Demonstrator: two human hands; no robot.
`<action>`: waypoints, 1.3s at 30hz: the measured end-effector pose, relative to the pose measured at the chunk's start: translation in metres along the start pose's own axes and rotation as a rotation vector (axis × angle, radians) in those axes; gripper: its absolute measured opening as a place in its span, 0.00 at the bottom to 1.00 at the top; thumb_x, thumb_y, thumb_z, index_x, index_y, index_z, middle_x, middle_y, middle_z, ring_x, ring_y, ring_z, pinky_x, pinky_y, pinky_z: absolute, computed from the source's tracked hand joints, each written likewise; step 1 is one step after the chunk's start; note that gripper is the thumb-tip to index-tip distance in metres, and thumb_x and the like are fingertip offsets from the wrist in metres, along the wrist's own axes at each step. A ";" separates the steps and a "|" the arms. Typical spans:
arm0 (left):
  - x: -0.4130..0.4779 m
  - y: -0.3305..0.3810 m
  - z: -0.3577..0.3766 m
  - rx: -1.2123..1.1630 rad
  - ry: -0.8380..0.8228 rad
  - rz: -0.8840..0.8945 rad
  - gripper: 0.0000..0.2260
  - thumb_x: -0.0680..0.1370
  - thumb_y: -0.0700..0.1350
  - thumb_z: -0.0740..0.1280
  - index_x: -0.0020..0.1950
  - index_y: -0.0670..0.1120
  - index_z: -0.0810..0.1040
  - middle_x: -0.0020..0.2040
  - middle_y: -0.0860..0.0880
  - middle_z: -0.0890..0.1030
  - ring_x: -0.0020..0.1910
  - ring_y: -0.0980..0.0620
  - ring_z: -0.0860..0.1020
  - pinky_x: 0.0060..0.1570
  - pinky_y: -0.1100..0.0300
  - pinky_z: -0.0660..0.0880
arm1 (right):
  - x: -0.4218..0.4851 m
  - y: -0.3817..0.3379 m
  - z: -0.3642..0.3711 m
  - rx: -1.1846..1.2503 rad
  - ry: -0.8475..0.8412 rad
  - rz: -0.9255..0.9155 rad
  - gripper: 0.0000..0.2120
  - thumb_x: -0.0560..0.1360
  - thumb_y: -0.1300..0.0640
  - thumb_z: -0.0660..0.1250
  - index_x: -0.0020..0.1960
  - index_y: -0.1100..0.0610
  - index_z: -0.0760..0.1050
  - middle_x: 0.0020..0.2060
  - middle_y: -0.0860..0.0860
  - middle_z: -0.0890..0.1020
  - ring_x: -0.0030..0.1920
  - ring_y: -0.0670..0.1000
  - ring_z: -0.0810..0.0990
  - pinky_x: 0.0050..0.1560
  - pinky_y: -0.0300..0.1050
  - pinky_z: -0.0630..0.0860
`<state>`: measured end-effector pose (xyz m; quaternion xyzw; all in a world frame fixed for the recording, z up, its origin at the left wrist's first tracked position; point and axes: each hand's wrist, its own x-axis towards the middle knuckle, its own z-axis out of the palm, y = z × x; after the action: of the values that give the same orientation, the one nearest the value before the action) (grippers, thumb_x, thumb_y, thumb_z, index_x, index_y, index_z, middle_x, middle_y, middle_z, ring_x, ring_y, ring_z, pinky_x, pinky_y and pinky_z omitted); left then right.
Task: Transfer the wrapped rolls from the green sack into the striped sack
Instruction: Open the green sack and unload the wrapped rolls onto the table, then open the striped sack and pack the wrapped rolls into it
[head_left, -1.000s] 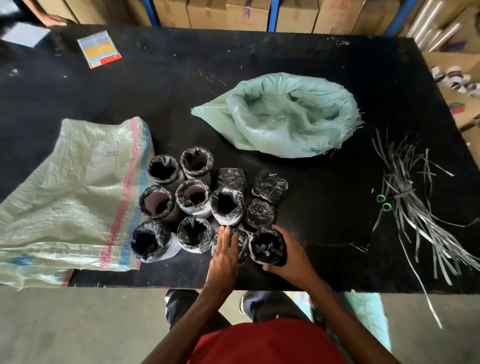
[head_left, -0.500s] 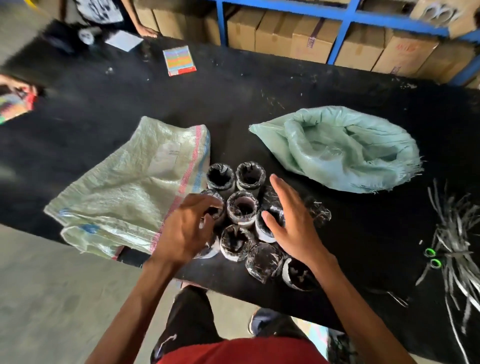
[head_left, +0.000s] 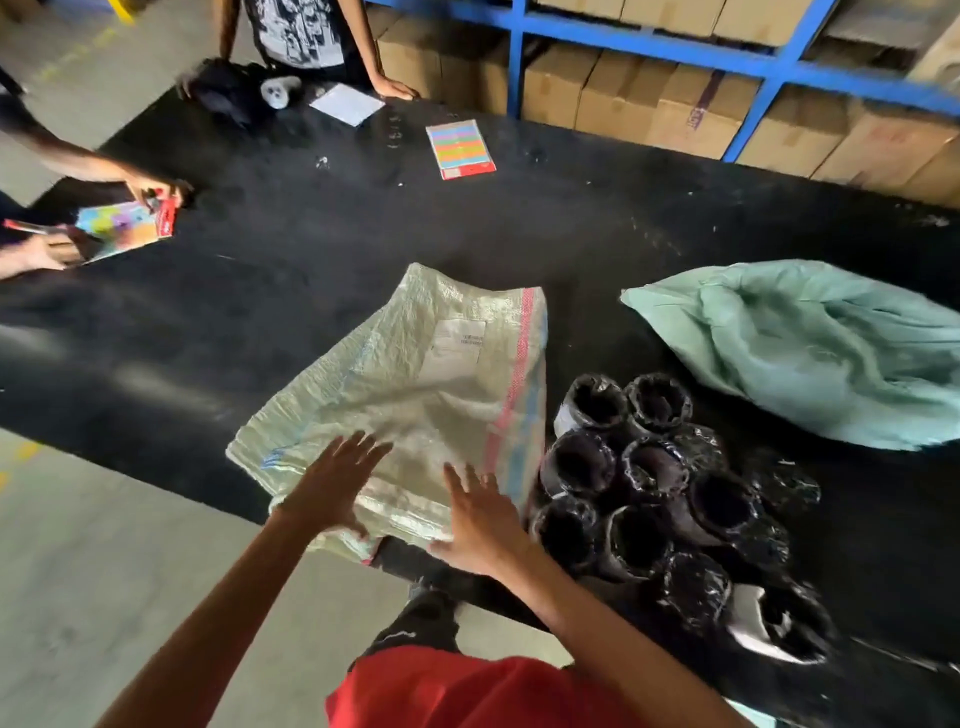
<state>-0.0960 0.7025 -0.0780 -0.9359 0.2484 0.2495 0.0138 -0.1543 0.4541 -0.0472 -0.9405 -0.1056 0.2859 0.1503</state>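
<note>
At the left edge of the table (head_left: 363, 234), we see another person's hands holding a bright, glossy packet (head_left: 124, 228). It was only partly in view half a second ago, before the camera swung left.

The left hand (head_left: 332, 483) was curled over the rolls then. It now lies flat, with straight, spread fingers, over the near left corner of the striped sack (head_left: 415, 395). Motion blur keeps us from telling whether it presses the cloth or hovers just above it.

The sack lies slack and creased near the front edge. It is pale woven plastic with a coarse sheen, a white label, and a pink and blue stripe down its right side. Its near corner hangs over the edge.

The right hand (head_left: 480, 525) has also left the rolls. It is spread open and holds nothing, above the sack's near edge by the stripe.

Just right of the stripe, the rolls (head_left: 644, 483) stand bunched on the table, outside both sacks. They are short cylinders wrapped in crinkled, shiny black film, most with their hollow ends up. The nearest ones are tipped and show white. They keep the same cluster as before.

Beyond them, towards the right edge, the green sack (head_left: 810, 353) lies crumpled where it was. It is a matte woven mound with a frayed rim.
</note>
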 end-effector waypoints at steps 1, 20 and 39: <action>0.005 -0.019 0.014 0.020 -0.060 0.003 0.64 0.50 0.71 0.78 0.79 0.44 0.62 0.77 0.42 0.65 0.75 0.38 0.66 0.73 0.42 0.60 | 0.013 -0.005 0.014 -0.038 -0.048 0.080 0.53 0.72 0.37 0.70 0.82 0.55 0.41 0.80 0.62 0.49 0.78 0.70 0.53 0.71 0.66 0.64; 0.058 -0.091 -0.145 -0.171 0.150 -0.072 0.19 0.74 0.59 0.71 0.59 0.48 0.83 0.58 0.43 0.83 0.60 0.39 0.80 0.55 0.49 0.76 | 0.084 -0.026 -0.118 -0.063 0.215 0.283 0.15 0.78 0.57 0.65 0.64 0.55 0.77 0.57 0.57 0.82 0.59 0.60 0.81 0.53 0.52 0.78; 0.045 0.173 -0.524 -1.302 0.821 0.341 0.11 0.79 0.37 0.68 0.36 0.42 0.77 0.26 0.54 0.79 0.28 0.62 0.75 0.32 0.64 0.72 | -0.104 0.038 -0.481 0.107 1.659 -0.004 0.32 0.75 0.37 0.64 0.74 0.52 0.67 0.64 0.55 0.74 0.65 0.59 0.73 0.63 0.55 0.72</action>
<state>0.0974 0.4514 0.3767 -0.7218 0.1777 -0.0220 -0.6685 0.0396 0.2821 0.3731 -0.8374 0.0517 -0.4958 0.2244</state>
